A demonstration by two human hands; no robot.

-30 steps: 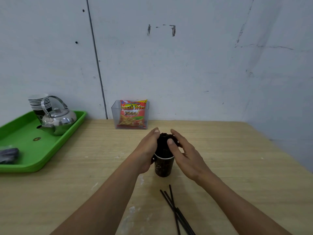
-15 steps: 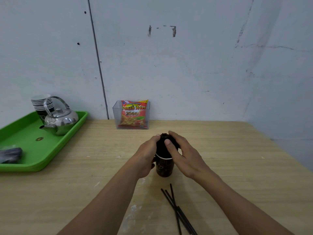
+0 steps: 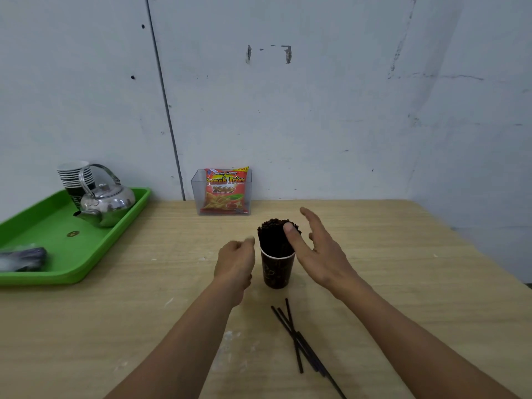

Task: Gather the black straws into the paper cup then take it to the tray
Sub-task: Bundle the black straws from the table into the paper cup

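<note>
A dark paper cup point(image 3: 277, 272) stands upright in the middle of the wooden table, packed with a bundle of black straws point(image 3: 273, 236) that stick out above its rim. My left hand point(image 3: 234, 262) hovers just left of the cup with loosely curled fingers, holding nothing. My right hand point(image 3: 315, 251) is spread open to the right of the cup, its thumb lying against the bundle. Several loose black straws point(image 3: 299, 338) lie crossed on the table in front of the cup. The green tray point(image 3: 51, 272) sits at the left edge.
On the tray stand a steel kettle point(image 3: 108, 201), a stack of paper cups point(image 3: 75, 177) and a grey wrapped bundle point(image 3: 21, 257). A clear box with a French fries packet point(image 3: 224, 192) stands against the wall behind the cup.
Both hands were cupped round the straw bundle in the cup. They have let go and pulled apart, the left back and leftward, the right opening to the right.
</note>
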